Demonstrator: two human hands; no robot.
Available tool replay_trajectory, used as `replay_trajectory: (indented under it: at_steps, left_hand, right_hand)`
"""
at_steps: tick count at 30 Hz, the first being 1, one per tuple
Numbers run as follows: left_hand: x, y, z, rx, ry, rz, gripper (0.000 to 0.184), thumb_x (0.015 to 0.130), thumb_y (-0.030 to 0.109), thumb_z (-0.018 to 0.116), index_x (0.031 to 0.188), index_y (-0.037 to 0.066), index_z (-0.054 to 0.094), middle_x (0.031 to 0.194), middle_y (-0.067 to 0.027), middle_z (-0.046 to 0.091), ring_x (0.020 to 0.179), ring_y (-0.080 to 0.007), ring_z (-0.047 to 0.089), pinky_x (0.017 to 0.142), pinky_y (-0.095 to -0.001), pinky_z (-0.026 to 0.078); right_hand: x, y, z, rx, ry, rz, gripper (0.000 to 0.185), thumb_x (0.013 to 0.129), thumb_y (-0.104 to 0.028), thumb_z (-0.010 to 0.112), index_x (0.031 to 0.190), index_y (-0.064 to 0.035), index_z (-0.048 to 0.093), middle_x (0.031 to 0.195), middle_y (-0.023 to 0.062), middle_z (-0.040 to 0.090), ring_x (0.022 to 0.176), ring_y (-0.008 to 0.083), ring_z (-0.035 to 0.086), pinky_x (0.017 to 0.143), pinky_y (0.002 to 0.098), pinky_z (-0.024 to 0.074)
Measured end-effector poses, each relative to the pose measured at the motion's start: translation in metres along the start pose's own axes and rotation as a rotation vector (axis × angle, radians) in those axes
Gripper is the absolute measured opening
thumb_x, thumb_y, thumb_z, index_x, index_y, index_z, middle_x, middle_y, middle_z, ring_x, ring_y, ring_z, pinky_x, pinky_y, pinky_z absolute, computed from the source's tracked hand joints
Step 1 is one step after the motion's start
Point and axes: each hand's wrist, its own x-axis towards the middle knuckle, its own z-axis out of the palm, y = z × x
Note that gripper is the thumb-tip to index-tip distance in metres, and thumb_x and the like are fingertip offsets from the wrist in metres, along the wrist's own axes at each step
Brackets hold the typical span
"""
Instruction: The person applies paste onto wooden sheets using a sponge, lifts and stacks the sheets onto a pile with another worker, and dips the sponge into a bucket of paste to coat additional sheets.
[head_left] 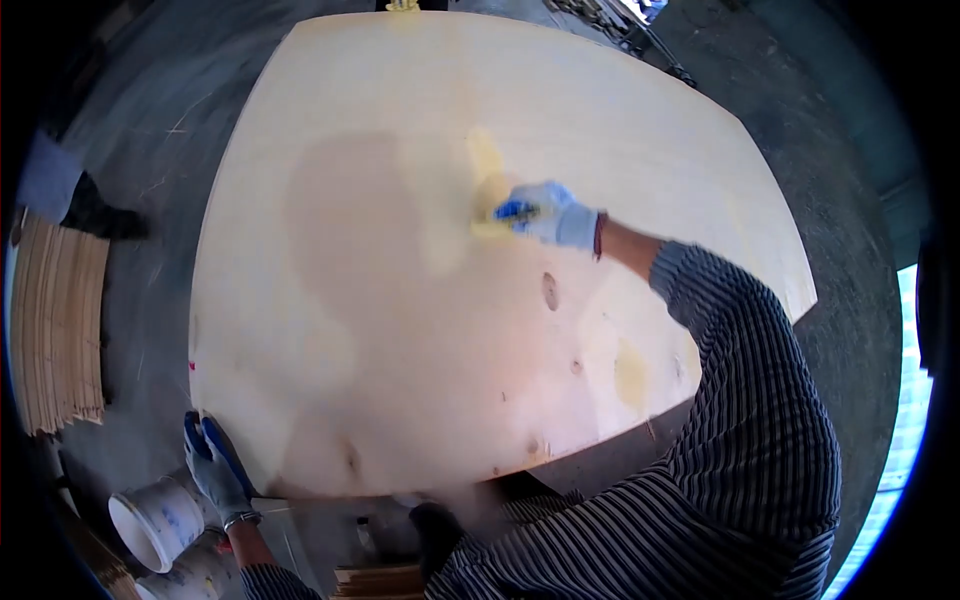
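Note:
A large pale plywood sheet [400,330] fills the middle of the view, with knots and yellowish patches on its face. My right hand [550,213], in a white and blue work glove, is closed low over the sheet, right of centre. Motion blur and the fingers hide what it grips. Right beside these fingers runs a smear of yellow paste [484,155]. At the sheet's near left corner, my left hand [213,465], gloved alike, rests against the edge with its fingers stretched out and nothing held in them.
White buckets [158,525] stand on the floor below my left hand. A stack of wooden sheets [60,320] is at the far left, with another person's leg [90,205] beside it. More boards [380,582] lie near my feet. Some equipment [625,30] stands beyond the far edge.

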Motion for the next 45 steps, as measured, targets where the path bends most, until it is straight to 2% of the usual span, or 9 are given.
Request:
replay_trajectory:
  at_steps: [2, 10, 18, 23, 26, 29, 32, 39, 45]
  left_hand:
    - [0.001, -0.006, 0.002, -0.04, 0.022, -0.011, 0.046, 0.1, 0.031, 0.051, 0.132, -0.002, 0.052, 0.13, -0.0189, 0.058, 0.118, -0.0293, 0.057, 0.1, -0.0354, 0.042]
    - [-0.008, 0.017, -0.003, 0.293, -0.022, 0.017, 0.054, 0.098, 0.048, 0.045, 0.135, 0.008, 0.052, 0.127, -0.0195, 0.059, 0.115, -0.0373, 0.056, 0.098, -0.0446, 0.042]
    - [-0.001, 0.015, -0.005, 0.392, -0.02, 0.072, 0.057, 0.096, 0.053, 0.044, 0.135, 0.013, 0.052, 0.129, -0.0168, 0.057, 0.119, -0.0363, 0.053, 0.098, -0.0476, 0.041]
    - [0.002, 0.017, -0.01, 0.371, -0.016, 0.054, 0.055, 0.094, 0.053, 0.048, 0.134, 0.015, 0.054, 0.131, -0.0135, 0.057, 0.122, -0.0337, 0.051, 0.099, -0.0472, 0.04]
    - [-0.003, 0.02, -0.006, 0.348, -0.016, 0.032, 0.052, 0.094, 0.05, 0.051, 0.132, 0.016, 0.055, 0.129, -0.012, 0.058, 0.12, -0.0327, 0.052, 0.098, -0.0475, 0.041]
    - [-0.001, 0.012, 0.001, 0.357, 0.016, 0.102, 0.049, 0.093, 0.048, 0.053, 0.128, 0.014, 0.057, 0.126, -0.0137, 0.059, 0.117, -0.034, 0.054, 0.096, -0.048, 0.042]
    - [-0.001, 0.014, 0.0, 0.33, 0.023, 0.11, 0.048, 0.093, 0.047, 0.053, 0.128, 0.013, 0.057, 0.126, -0.0149, 0.059, 0.116, -0.035, 0.054, 0.095, -0.0483, 0.042]
    - [-0.004, 0.03, -0.009, 0.318, 0.011, 0.096, 0.047, 0.094, 0.044, 0.054, 0.126, 0.009, 0.059, 0.125, -0.016, 0.06, 0.114, -0.0353, 0.055, 0.096, -0.0454, 0.043]
    - [-0.002, 0.009, 0.001, 0.226, 0.012, 0.147, 0.045, 0.093, 0.043, 0.056, 0.125, 0.012, 0.058, 0.122, -0.0171, 0.059, 0.111, -0.0382, 0.054, 0.095, -0.0485, 0.041]
  right_hand:
    - [-0.056, -0.029, 0.015, -0.219, -0.096, -0.114, 0.024, 0.078, -0.013, 0.073, 0.102, -0.0107, 0.071, 0.092, 0.0112, 0.068, 0.081, 0.0267, 0.066, 0.07, 0.0365, 0.052]
    - [-0.258, -0.125, 0.102, -0.116, -0.022, -0.205, 0.042, 0.075, -0.009, 0.062, 0.117, -0.0172, 0.065, 0.112, 0.0077, 0.064, 0.098, 0.03, 0.062, 0.082, 0.0393, 0.053]
    - [-0.261, -0.2, 0.107, 0.025, 0.178, 0.015, 0.027, 0.087, -0.006, 0.064, 0.114, -0.0068, 0.066, 0.104, 0.0096, 0.069, 0.088, 0.0251, 0.068, 0.079, 0.0329, 0.0558]
    - [-0.163, -0.22, 0.086, 1.127, 0.595, 0.233, 0.038, 0.084, 0.001, 0.066, 0.122, 0.0015, 0.061, 0.11, 0.0094, 0.069, 0.097, 0.0171, 0.067, 0.09, 0.0302, 0.0546]
    - [-0.091, -0.188, 0.105, 1.774, 0.196, 0.333, 0.033, 0.081, 0.003, 0.067, 0.114, 0.0002, 0.065, 0.106, 0.0083, 0.07, 0.09, 0.0174, 0.068, 0.078, 0.0301, 0.0579]
    - [-0.015, -0.172, 0.136, 0.56, 0.344, 0.619, 0.021, 0.077, -0.011, 0.074, 0.097, -0.0028, 0.072, 0.088, 0.009, 0.071, 0.071, 0.0163, 0.068, 0.055, 0.0312, 0.0549]
    - [0.021, -0.176, 0.134, 0.068, 0.267, 0.415, 0.02, 0.079, -0.02, 0.069, 0.095, -0.0102, 0.073, 0.082, 0.0104, 0.072, 0.077, 0.0251, 0.069, 0.069, 0.0344, 0.0553]
    - [-0.067, -0.207, 0.158, -0.192, 0.144, -0.162, 0.023, 0.085, -0.017, 0.062, 0.107, -0.0175, 0.07, 0.097, 0.0115, 0.067, 0.083, 0.0315, 0.065, 0.072, 0.0401, 0.0536]
    - [-0.156, -0.278, 0.193, -0.164, 0.093, -0.249, 0.03, 0.078, -0.01, 0.063, 0.108, -0.0104, 0.066, 0.092, 0.0103, 0.065, 0.08, 0.031, 0.064, 0.068, 0.0411, 0.0522]
